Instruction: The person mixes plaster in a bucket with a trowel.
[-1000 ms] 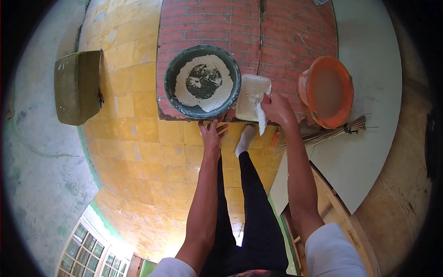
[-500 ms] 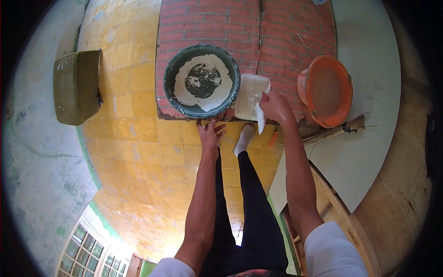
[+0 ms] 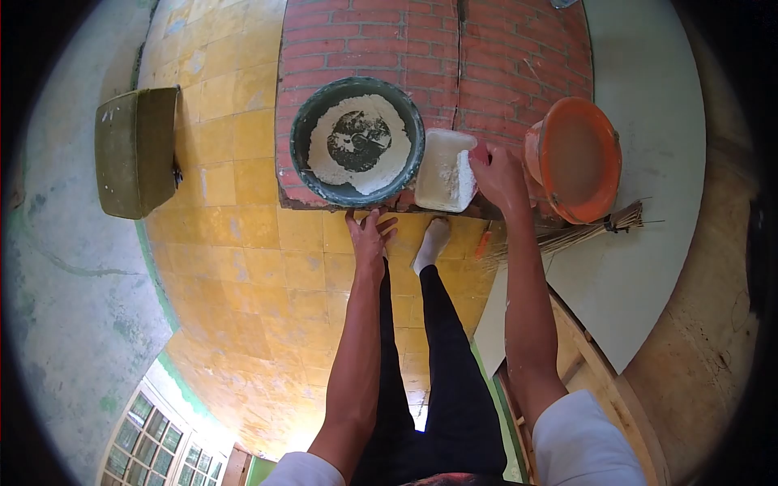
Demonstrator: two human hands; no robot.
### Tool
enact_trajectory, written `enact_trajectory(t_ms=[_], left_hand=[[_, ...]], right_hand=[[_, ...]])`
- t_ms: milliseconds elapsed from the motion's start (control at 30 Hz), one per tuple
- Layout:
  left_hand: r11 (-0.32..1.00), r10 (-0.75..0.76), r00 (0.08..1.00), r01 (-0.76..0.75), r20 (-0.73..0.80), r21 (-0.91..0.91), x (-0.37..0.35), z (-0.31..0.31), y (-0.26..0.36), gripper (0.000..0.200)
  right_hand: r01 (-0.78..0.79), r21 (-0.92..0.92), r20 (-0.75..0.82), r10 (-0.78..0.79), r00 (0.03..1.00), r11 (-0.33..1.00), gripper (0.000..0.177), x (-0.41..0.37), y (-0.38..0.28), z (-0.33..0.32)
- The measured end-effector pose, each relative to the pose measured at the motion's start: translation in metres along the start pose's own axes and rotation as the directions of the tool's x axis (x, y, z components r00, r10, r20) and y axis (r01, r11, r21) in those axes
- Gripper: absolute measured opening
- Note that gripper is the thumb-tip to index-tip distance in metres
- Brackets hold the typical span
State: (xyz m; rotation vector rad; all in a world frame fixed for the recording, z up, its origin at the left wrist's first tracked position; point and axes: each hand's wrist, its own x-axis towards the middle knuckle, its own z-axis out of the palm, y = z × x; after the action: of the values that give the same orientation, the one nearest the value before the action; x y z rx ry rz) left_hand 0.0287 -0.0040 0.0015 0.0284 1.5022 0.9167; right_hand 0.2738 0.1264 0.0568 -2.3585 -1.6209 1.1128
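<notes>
My right hand (image 3: 504, 180) is closed round a red-handled tool (image 3: 480, 154) whose working end is covered in white material. Its kind is hard to make out under the coating. The tool is at the right side of a whitish rectangular tub (image 3: 438, 174) with white residue inside. Left of the tub, a dark green basin (image 3: 301, 121) holds pale powder spread in a ring, its dark bottom partly bare. My left hand (image 3: 370, 232) has its fingers apart, just below the basin's near rim by the platform's edge, and holds nothing.
Everything stands on a red brick-patterned platform (image 3: 502, 49). An orange bucket (image 3: 538, 154) of murky liquid is right of my right hand, with a stick broom (image 3: 596, 230) below it. A green box-like stool (image 3: 134, 154) stands left on the yellow tiled floor (image 3: 235, 267).
My right hand has turned and moved slightly right, bringing the tool's white-covered end up from the tub's near edge to its right side. The left hand stays in place.
</notes>
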Motion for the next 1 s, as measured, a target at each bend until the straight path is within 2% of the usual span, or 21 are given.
enact_trajectory(t_ms=[67, 200, 267, 300, 367, 400, 467, 600, 667, 700, 767, 800, 867, 933, 1000], left_hand=[[1.0, 0.001, 1.0, -0.001, -0.005, -0.001, 0.001, -0.002, 0.004, 0.076], [1.0, 0.016, 1.0, -0.016, -0.006, -0.004, 0.002, -0.004, 0.007, 0.079], [1.0, 0.025, 1.0, -0.025, -0.003, -0.007, 0.002, -0.006, 0.009, 0.079], [0.999, 0.034, 0.999, -0.034, 0.006, -0.012, 0.001, -0.004, 0.01, 0.079], [0.999, 0.031, 0.999, -0.031, 0.014, -0.028, 0.001, -0.004, 0.013, 0.079], [0.999, 0.026, 1.0, -0.025, 0.016, -0.045, 0.0, -0.004, 0.011, 0.079], [0.998, 0.033, 0.999, -0.031, 0.033, -0.062, 0.001, -0.006, 0.012, 0.079], [0.995, 0.051, 0.998, -0.047, 0.045, -0.089, 0.001, -0.006, 0.016, 0.081], [0.995, 0.048, 0.998, -0.044, 0.04, -0.09, 0.004, -0.01, 0.012, 0.082], [0.994, 0.054, 0.998, -0.051, 0.029, -0.095, 0.006, -0.009, 0.015, 0.083], [0.992, 0.07, 0.997, -0.065, 0.043, -0.107, 0.009, -0.012, 0.016, 0.084], [0.99, 0.093, 0.996, -0.091, 0.012, -0.104, 0.009, -0.011, 0.02, 0.082], [0.987, 0.119, 0.993, -0.119, -0.012, -0.107, 0.01, -0.005, 0.03, 0.08], [0.988, 0.116, 0.992, -0.12, -0.04, -0.096, 0.013, -0.012, 0.036, 0.089], [0.986, 0.139, 0.99, -0.142, -0.037, -0.092, 0.018, -0.013, 0.037, 0.089]], right_hand=[[0.077, 0.115, -0.062, -0.071, 0.996, 0.99, 0.033, -0.017, -0.003, -0.005], [0.089, 0.029, -0.102, -0.086, 0.991, 0.996, 0.03, -0.03, 0.019, 0.003], [0.077, 0.146, -0.132, -0.057, 0.99, 0.986, 0.03, -0.042, 0.023, 0.005], [0.073, 0.143, -0.133, -0.054, 0.99, 0.987, 0.03, -0.047, 0.026, 0.005], [0.238, 0.154, -0.267, -0.192, 0.944, 0.959, 0.03, -0.049, 0.028, 0.004], [0.235, 0.15, -0.267, -0.189, 0.945, 0.96, 0.03, -0.05, 0.029, 0.003], [0.106, 0.051, -0.14, -0.098, 0.985, 0.993, 0.027, -0.05, 0.029, 0.002], [0.153, 0.147, -0.214, -0.12, 0.97, 0.977, 0.025, -0.053, 0.017, -0.002], [0.088, 0.013, -0.093, -0.086, 0.992, 0.996, 0.024, -0.044, 0.033, 0.007], [0.092, 0.0, -0.1, -0.091, 0.991, 0.996, 0.024, -0.042, 0.032, 0.003], [0.219, 0.112, -0.217, -0.191, 0.957, 0.969, 0.026, -0.047, 0.026, 0.009], [0.219, 0.114, -0.215, -0.192, 0.958, 0.969, 0.026, -0.048, 0.026, 0.009], [0.144, 0.085, -0.125, -0.133, 0.983, 0.986, 0.028, -0.046, 0.026, 0.004], [0.101, 0.061, -0.074, -0.097, 0.993, 0.993, 0.028, -0.042, 0.024, 0.003], [0.053, 0.03, -0.027, -0.052, 0.998, 0.998, 0.027, -0.042, 0.023, 0.002]])
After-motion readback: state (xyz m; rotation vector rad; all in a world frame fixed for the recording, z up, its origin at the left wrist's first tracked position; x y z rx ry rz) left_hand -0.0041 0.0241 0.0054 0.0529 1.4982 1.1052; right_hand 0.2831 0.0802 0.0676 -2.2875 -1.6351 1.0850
